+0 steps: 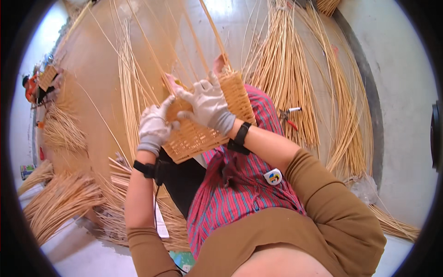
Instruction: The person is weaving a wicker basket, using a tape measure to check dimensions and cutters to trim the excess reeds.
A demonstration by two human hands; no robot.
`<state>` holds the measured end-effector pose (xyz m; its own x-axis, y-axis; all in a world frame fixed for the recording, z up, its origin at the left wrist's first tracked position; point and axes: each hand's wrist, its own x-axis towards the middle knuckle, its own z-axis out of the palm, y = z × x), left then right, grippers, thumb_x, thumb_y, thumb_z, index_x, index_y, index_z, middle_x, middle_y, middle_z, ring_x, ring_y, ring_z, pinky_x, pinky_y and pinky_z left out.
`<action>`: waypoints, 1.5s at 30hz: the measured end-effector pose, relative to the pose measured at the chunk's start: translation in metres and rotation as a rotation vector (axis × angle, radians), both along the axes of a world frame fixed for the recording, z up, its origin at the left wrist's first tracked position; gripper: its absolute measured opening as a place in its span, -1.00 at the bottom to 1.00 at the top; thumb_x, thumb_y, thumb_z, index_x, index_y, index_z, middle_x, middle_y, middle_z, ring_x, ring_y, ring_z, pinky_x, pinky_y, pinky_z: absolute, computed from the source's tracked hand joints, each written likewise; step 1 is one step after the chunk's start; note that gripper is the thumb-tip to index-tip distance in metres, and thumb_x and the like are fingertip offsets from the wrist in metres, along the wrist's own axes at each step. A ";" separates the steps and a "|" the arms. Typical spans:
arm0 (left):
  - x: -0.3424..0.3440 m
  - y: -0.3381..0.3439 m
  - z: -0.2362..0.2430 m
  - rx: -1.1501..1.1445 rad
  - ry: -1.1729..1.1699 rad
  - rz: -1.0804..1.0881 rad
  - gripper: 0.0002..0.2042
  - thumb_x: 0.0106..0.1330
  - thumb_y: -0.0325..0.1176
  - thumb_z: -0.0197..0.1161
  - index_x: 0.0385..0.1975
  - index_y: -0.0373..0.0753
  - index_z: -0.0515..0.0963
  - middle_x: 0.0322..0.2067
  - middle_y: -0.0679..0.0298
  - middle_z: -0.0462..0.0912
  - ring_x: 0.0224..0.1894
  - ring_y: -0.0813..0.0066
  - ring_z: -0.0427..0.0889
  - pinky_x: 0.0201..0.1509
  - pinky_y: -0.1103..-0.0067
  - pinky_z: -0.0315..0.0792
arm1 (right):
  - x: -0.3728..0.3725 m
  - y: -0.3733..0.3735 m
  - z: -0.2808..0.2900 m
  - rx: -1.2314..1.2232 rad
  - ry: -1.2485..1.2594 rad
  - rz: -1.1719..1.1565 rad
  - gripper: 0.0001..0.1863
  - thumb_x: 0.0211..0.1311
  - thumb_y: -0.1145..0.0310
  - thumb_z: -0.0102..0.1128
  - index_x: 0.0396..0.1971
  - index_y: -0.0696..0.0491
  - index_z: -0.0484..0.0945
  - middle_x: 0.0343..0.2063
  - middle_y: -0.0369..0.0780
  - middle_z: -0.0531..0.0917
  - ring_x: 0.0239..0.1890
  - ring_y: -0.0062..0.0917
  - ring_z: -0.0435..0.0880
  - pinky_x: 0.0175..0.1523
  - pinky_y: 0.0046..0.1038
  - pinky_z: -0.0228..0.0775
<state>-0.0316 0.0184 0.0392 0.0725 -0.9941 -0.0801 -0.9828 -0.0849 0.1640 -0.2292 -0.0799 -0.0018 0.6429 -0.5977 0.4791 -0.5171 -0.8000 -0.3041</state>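
Observation:
A rectangular woven rattan basket point(196, 140) rests tilted against my lap, with long pale canes point(143, 27) rising from its far edge. My left hand point(154, 123), in a whitish glove, is at the basket's left edge, its fingers curled about the side and thumb lying toward the weave. Across the basket's upper part lies my right hand point(206, 102), gloved too, fingers spread and bent, thumb apart from the index finger. Its fingertips touch the weave near the rim; whether a thin strand lies under them cannot be made out. My bare feet show just beyond the basket.
Large bundles of rattan cane point(284, 60) lie to the right, with red-handled pliers point(290, 123) and a marker point(293, 110) on them. More cane bundles point(64, 203) lie at left. A person point(31, 87) in orange works far left. A wall point(406, 92) stands at right.

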 end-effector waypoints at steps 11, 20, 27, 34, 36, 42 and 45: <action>-0.006 -0.008 0.016 0.010 0.029 0.031 -0.26 0.09 -0.13 0.58 0.34 0.05 0.44 -0.04 -0.02 0.67 0.05 -0.08 0.66 0.18 0.15 0.49 | -0.005 -0.002 0.016 0.002 0.098 -0.079 -0.35 0.20 -0.30 0.25 0.11 -0.13 0.68 -0.09 -0.11 0.72 0.14 -0.17 0.62 0.54 0.10 -0.03; -0.036 0.043 -0.011 -0.421 -0.049 0.104 -0.27 0.20 -0.24 0.50 0.44 0.05 0.40 0.32 0.03 0.47 0.46 -0.06 0.32 0.58 0.14 0.13 | -0.139 0.077 0.051 0.538 0.200 0.355 -0.43 0.05 0.24 0.47 0.15 -0.14 0.61 -0.02 -0.10 0.68 0.09 -0.15 0.65 0.13 -0.17 0.56; -0.092 0.032 -0.029 -0.597 0.211 0.075 -0.53 0.20 -0.32 0.47 0.16 -0.01 0.63 0.13 0.18 0.61 0.23 0.02 0.55 0.38 0.05 0.33 | -0.274 0.154 0.021 0.568 0.507 0.241 -0.52 0.10 0.28 0.40 0.09 -0.22 0.65 -0.13 -0.13 0.65 -0.01 -0.11 0.66 0.07 -0.16 0.59; -0.097 -0.087 -0.012 -0.412 0.220 0.009 -0.66 0.20 -0.35 0.45 0.00 -0.08 0.69 -0.03 0.10 0.71 0.06 0.05 0.66 0.53 -0.07 0.06 | -0.258 0.120 0.049 0.823 0.440 0.188 -0.47 0.05 0.09 0.45 0.04 -0.07 0.59 -0.14 -0.08 0.64 0.00 -0.14 0.66 0.09 -0.19 0.57; -0.092 -0.097 -0.026 -0.322 0.143 -0.026 -0.72 0.21 -0.34 0.44 -0.06 -0.09 0.71 -0.13 0.11 0.74 0.03 0.06 0.68 0.59 -0.11 -0.10 | -0.254 0.116 0.045 0.818 0.346 0.188 -0.44 0.04 0.08 0.47 0.07 -0.08 0.58 -0.14 -0.07 0.64 0.00 -0.12 0.66 0.11 -0.18 0.56; -0.100 -0.093 -0.010 -0.359 0.071 -0.192 -0.77 0.21 -0.40 0.41 -0.14 -0.24 0.70 -0.27 0.05 0.76 -0.05 -0.02 0.70 0.50 0.19 0.27 | -0.243 0.117 0.031 0.912 0.154 0.227 -0.31 0.09 -0.05 0.53 0.18 -0.04 0.56 -0.08 -0.08 0.66 0.03 -0.15 0.64 0.20 -0.18 0.50; -0.103 -0.075 0.000 -0.440 0.225 -0.098 -0.55 0.19 -0.39 0.45 0.12 -0.19 0.61 0.02 -0.01 0.66 0.09 0.00 0.62 0.53 0.07 0.22 | -0.228 0.110 0.028 0.887 -0.052 0.247 -0.28 0.07 0.08 0.61 0.20 0.04 0.54 -0.17 -0.18 0.64 -0.16 -0.38 0.65 0.06 -0.33 0.55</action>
